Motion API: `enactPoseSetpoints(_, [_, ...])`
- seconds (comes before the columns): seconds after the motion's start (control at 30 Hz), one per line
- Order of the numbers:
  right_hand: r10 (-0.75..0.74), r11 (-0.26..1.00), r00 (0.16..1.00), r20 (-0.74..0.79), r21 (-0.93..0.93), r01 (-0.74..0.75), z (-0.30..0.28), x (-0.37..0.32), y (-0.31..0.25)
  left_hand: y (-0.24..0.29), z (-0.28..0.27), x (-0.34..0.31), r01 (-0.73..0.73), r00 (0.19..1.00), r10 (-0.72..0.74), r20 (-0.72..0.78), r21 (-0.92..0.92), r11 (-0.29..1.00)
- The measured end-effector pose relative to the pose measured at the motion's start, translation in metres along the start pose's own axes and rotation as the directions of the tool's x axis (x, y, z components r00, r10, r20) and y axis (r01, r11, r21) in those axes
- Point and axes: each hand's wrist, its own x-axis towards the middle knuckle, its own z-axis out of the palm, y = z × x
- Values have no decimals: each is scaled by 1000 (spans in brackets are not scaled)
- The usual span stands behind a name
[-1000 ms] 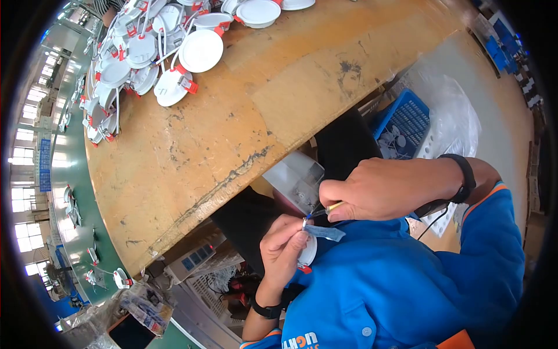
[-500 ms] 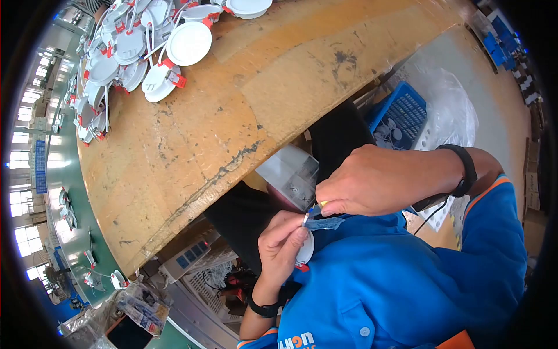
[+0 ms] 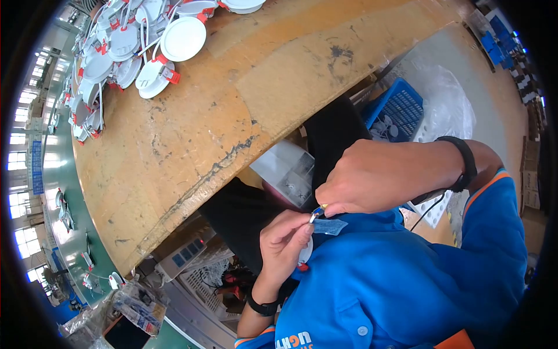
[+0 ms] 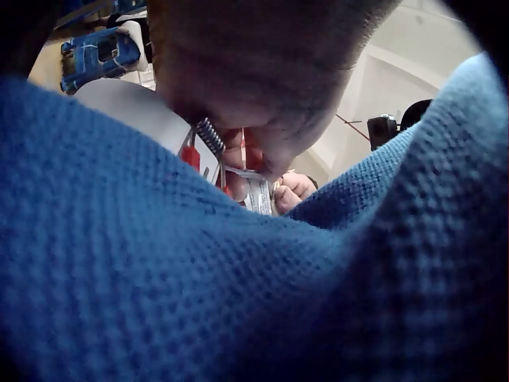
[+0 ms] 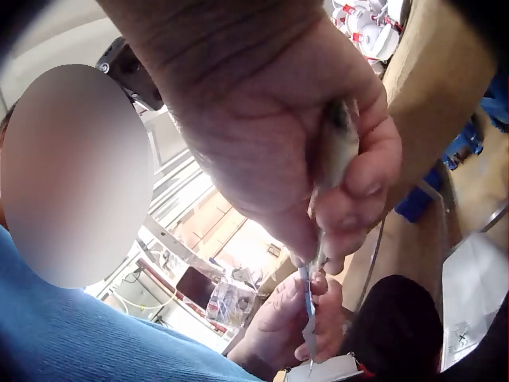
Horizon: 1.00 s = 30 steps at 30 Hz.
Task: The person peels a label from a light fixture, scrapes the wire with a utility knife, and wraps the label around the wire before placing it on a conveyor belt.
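Note:
My left hand [image 3: 282, 241] pinches the end of a white lead between thumb and fingers. Below those fingers hangs a round white downlight [image 3: 306, 251], partly covered by the hand; its coiled spring [image 4: 210, 135] and red clip [image 4: 191, 154] show in the left wrist view. A bluish strip [image 3: 330, 227] sticks out beside the lead. My right hand [image 3: 369, 177] grips a slim tool with a pale handle [image 5: 337, 151], its kind hidden by the fingers. Its yellow part [image 3: 324, 206] peeks out at the fingertips, right at the lead's end.
Many white downlights [image 3: 183, 39] with red clips lie heaped on the worn wooden table [image 3: 192, 134]. A blue basket [image 3: 401, 104] with white parts stands beyond its edge. Under the table are a clear plastic bag [image 3: 285, 168] and a power strip [image 3: 183, 256].
My right hand has come slightly closer to the left, bringing the tool up against the lead's end. The left hand keeps its pinch. The head view has shifted a little.

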Motion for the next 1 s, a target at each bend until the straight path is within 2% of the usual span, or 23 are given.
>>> enactPoseSetpoints(0.17, [-14, 998, 1000, 22, -61, 16, 4, 3, 7, -5, 0, 0, -67, 998, 64, 27, 88, 994])
enactPoseSetpoints(0.37, [25, 997, 999, 48, -70, -22, 2, 8, 3, -9, -1, -1, -42, 999, 41, -21, -28, 999])
enactPoseSetpoints(0.47, [25, 995, 998, 52, -97, -19, 2, 8, 2, -10, -3, 0, -32, 999, 33, 18, -44, 999])
enactPoseSetpoints(0.63, [-8, 993, 989, 148, -116, 26, 1, 10, 7, -7, 0, 0, -7, 1000, 5, 30, 56, 998])
enactPoseSetpoints(0.83, [41, 996, 960, 277, 64, -61, 4, 16, 15, 0, 7, -2, -16, 999, 25, -45, 189, 982])
enactPoseSetpoints(0.93, [-11, 995, 984, 178, 101, -7, 12, 16, 19, -1, 8, -3, 27, 995, -5, -96, 221, 975])
enactPoseSetpoints(1.0, [-5, 998, 993, 114, 57, -1, 18, 12, 17, -2, 8, -3, 47, 993, -22, -118, 215, 975])
